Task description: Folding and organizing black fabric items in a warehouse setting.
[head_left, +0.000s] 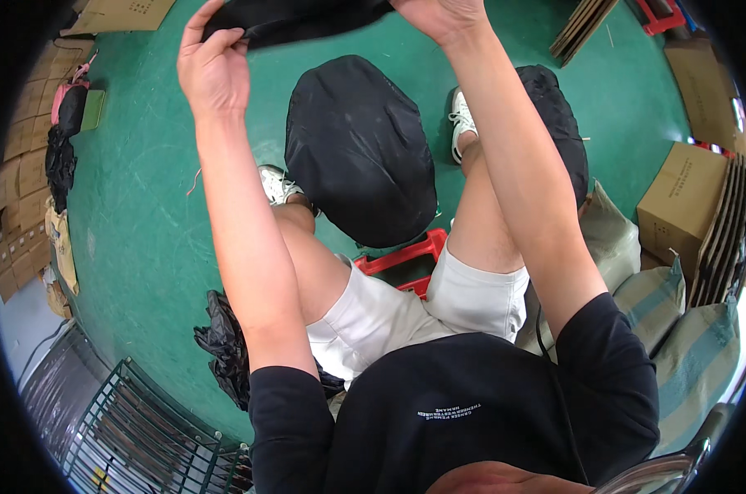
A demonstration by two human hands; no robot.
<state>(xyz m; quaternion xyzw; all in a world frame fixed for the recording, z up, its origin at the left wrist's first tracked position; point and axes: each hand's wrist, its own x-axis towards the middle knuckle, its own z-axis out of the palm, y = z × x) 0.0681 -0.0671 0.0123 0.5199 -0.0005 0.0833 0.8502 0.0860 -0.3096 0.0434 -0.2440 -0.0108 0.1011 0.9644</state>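
A piece of black fabric [307, 18] is held up at the top edge of the view, stretched between my two hands and partly cut off there. My left hand [218, 67] pinches its left end between thumb and fingers. At its right end, my right hand [444, 15] grips it, the fingertips partly out of view. Below, between my legs, stands a large rounded bundle [360, 148] covered in wrinkled black fabric; neither hand touches it. Another black fabric bundle [558, 123] lies beyond my right leg, partly behind my forearm.
A red plastic frame [406, 253] sits between my thighs. Black plastic bags [223, 337] lie by my left hip. Woven sacks [694, 362] and a cardboard box [682, 185] stand at the right. Stacked cartons [31, 156] line the left, with a green wire rack [142, 428] at lower left.
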